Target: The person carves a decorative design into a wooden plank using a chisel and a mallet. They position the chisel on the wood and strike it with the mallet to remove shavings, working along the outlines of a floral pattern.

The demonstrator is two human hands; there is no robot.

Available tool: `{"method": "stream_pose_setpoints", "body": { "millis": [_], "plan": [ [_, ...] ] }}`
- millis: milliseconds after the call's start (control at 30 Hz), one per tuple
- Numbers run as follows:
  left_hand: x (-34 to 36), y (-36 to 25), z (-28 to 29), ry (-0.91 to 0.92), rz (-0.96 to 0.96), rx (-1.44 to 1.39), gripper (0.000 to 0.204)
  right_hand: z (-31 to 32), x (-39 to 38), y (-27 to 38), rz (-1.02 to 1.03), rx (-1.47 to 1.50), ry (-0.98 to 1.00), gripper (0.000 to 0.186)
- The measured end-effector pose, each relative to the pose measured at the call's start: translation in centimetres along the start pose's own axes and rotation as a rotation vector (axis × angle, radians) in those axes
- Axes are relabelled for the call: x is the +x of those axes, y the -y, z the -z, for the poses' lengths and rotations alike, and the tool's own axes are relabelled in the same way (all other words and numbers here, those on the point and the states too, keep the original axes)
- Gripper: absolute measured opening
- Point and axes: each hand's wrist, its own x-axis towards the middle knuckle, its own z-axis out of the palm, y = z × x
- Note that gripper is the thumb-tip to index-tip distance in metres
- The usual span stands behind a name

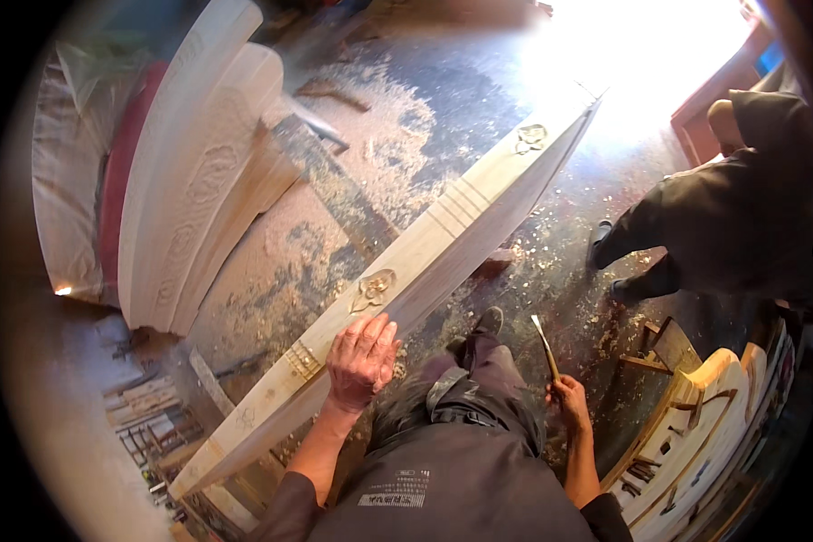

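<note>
A long pale wooden beam (402,253) runs diagonally from lower left to upper right, with carved flower reliefs and grooved bands on its top face. My left hand (361,357) lies on the beam just below the nearer carved flower (373,291), its fingers laid over the wood with nothing held. Beside it is a ridged carved band (303,359). Lower right of the beam, my right hand (567,400) is closed around a slim wood chisel (546,348). The chisel's pale, widened tip points up and away, apart from the beam.
Large carved curved boards (199,181) stand at the left. Shavings and sawdust (370,117) cover the dark floor. Another person in dark clothes (723,217) stands at the right. Several tools lie on a pale board (686,443) at lower right. Wood scraps (149,402) sit lower left.
</note>
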Motion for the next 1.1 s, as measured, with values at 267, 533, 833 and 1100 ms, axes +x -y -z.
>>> {"method": "stream_pose_setpoints", "body": {
  "millis": [267,533,833,1100],
  "plan": [
    [2.3,3.6,-0.6,0.283,-0.082,-0.054,0.065,-5.9,-1.1,10.0,0.166,-0.202,0.069,0.027],
    [3.2,9.1,-0.5,0.199,0.037,-0.027,0.067,-16.0,-7.3,13.1,0.243,-0.106,-0.073,0.028],
    [2.6,11.1,-0.1,0.095,-0.114,-0.293,0.037,-22.9,-10.5,17.7,0.302,-0.146,-0.005,0.038],
    [3.0,8.9,-1.2,-0.026,-0.357,-0.529,0.034,-23.5,-11.0,22.8,0.15,-0.307,0.158,0.041]
  ]
}}
